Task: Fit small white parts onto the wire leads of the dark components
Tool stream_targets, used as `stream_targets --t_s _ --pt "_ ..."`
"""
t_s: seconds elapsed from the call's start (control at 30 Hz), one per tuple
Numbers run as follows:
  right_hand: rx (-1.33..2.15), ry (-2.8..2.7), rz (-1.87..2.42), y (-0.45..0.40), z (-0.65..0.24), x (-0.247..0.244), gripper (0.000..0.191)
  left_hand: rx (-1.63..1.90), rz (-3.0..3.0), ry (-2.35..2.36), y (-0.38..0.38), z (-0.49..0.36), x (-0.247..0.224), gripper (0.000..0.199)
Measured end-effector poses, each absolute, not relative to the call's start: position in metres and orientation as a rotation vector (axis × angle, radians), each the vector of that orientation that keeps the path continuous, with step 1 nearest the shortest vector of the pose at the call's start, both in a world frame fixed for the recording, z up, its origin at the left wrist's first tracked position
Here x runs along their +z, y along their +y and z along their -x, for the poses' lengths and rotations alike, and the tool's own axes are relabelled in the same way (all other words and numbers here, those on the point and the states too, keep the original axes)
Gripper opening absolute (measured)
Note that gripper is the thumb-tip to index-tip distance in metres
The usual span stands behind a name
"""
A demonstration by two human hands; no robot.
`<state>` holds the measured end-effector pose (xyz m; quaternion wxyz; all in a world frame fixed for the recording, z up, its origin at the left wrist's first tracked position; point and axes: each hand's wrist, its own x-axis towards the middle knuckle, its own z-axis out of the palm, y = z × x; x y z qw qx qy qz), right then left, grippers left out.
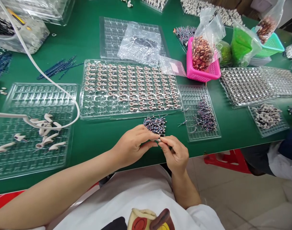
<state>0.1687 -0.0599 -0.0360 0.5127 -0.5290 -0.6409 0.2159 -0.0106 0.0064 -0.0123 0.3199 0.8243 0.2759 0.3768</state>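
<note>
My left hand and my right hand meet fingertip to fingertip at the table's front edge. Both are pinched around something too small to make out. Just beyond the fingers lies a pile of small wired parts on the green table. Behind the pile is a clear tray with rows of small white, spoon-shaped pieces; some pockets at its front left hold none. To the right, a smaller clear tray carries another heap of wired parts.
At the left, a clear tray holds loose white pieces, crossed by a white cable. A pink basket with a bag of reddish-brown parts stands at the back right. A red stool and a seated person's clothing show at right.
</note>
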Motion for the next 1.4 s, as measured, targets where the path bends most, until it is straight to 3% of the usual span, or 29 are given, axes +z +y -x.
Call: stream_targets --t_s 0.97,1.17,1.4 --pt "0.514 -1.552 1.177 -0.0603 -0.1696 -0.0384 0.025 1.034 -2.127 0.625 0.0069 0.01 -0.0104 0.021" --pt "0.594 -1.476 1.306 -0.0594 -0.1664 -0.0357 0.009 0.892 -2.135 0.787 0.0021 0.0116 -0.0115 0.026" --pt "0.686 -1.346 1.433 -0.0599 -0.1672 -0.0363 0.013 0.842 -2.102 0.864 0.0027 0.0139 -0.0069 0.018"
